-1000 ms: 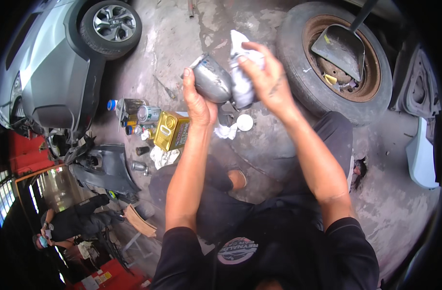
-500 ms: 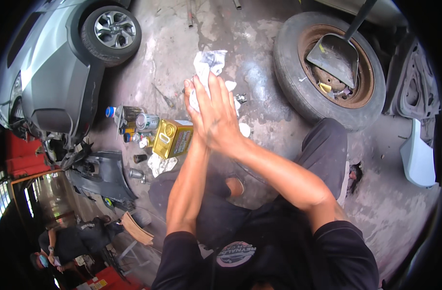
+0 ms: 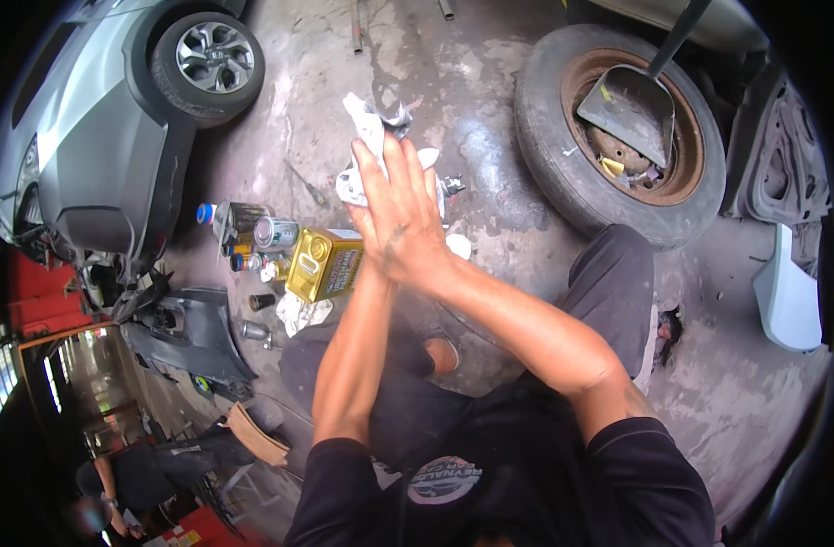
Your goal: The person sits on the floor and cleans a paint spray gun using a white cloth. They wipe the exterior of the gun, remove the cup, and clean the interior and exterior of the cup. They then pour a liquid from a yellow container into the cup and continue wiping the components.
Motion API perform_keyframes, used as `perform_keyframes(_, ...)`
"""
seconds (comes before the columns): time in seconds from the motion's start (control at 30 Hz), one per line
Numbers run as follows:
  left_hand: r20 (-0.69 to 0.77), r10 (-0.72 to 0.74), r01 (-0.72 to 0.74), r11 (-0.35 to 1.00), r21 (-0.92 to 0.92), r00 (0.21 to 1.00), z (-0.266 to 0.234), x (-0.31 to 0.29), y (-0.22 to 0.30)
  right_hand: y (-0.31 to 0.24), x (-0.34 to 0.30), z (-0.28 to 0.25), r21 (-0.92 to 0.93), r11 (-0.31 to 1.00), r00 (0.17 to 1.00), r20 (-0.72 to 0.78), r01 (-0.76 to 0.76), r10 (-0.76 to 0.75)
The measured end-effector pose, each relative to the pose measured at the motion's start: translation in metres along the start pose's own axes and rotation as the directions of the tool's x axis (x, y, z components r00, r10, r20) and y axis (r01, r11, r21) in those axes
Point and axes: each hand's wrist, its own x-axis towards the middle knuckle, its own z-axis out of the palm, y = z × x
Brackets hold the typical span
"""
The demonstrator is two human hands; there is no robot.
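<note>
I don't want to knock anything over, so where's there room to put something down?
Bare floor lies between the white cloth and big tyre; more lies below the pale blue panel. It's crowded left, around the gold can and silver tin.

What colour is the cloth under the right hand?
The cloth is white with greyish patches; best in head view.

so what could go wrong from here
Two things, perhaps. The gold can sits close to the left forearm in this view, so a sideways swing might knock it into the silver can beside it. And the right hand covers much of the white cloth, hiding what is underneath, so a slip or a missed spot there could be hard to notice.
</note>
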Motion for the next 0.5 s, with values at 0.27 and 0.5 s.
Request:
perform_keyframes(0.27,-0.127,-0.140,0.107,0.966,-0.235,0.982,0.038,-0.007,0.027,0.100,0.065,0.028,0.483,0.517,0.705,0.536,-0.707,0.464)
perform_keyframes(0.5,-0.038,-0.150,0.134,0.953,-0.273,0.988,-0.045,0.011,-0.025,0.000,-0.027,0.002,-0.008,0.989,0.989,0.015,-0.145,0.146)
